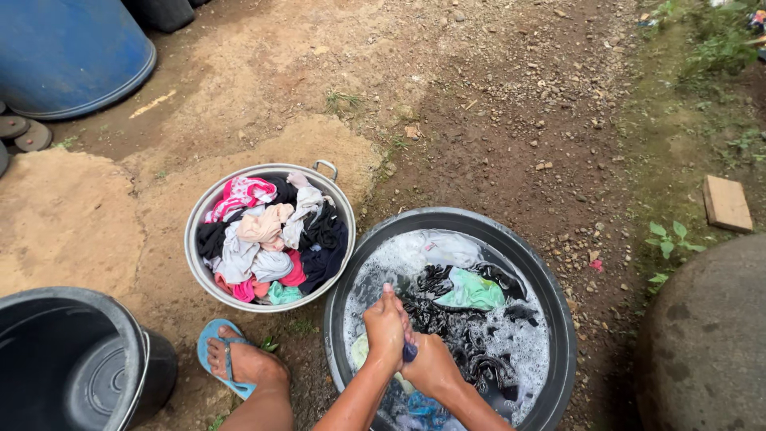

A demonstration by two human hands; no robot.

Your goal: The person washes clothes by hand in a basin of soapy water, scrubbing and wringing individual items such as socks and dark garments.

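Observation:
My left hand and my right hand are closed together on a dark blue piece of wet cloth, held over a black wash basin. The basin holds soapy water, black clothes and a light green garment. Foam covers much of the water. To the left stands a metal tub heaped with pink, white and black clothes.
An empty black bucket sits at the lower left, a blue barrel at the top left. My foot in a blue sandal rests on the dirt ground. A large grey stone and a wooden block lie at the right.

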